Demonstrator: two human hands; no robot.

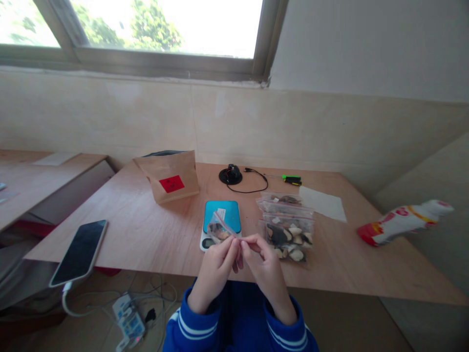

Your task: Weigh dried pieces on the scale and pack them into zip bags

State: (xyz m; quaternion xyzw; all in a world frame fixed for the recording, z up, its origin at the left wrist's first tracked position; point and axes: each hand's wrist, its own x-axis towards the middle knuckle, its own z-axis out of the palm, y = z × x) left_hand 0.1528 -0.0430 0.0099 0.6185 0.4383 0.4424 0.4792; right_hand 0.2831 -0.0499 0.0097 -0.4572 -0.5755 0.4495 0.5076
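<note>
A small clear zip bag [219,230] with brownish pieces inside is pinched at its upper edge between my two hands. My left hand [219,259] closes on the strip from the left, and my right hand [261,256] grips its near end, fingertips almost touching the left ones. Behind and beneath the bag lies a blue-topped kitchen scale [231,211], its display partly hidden by my left hand. Right of my hands rest several zip bags of dried slices [289,235], dark and pale, overlapping one another.
A brown paper pouch [176,185] with a red label stands at the back left. Behind the scale are a black round-based device [230,174] with a cable and two screwdrivers [292,180]. A phone [81,252], a white paper [324,203] and a bottle [401,222] lie around.
</note>
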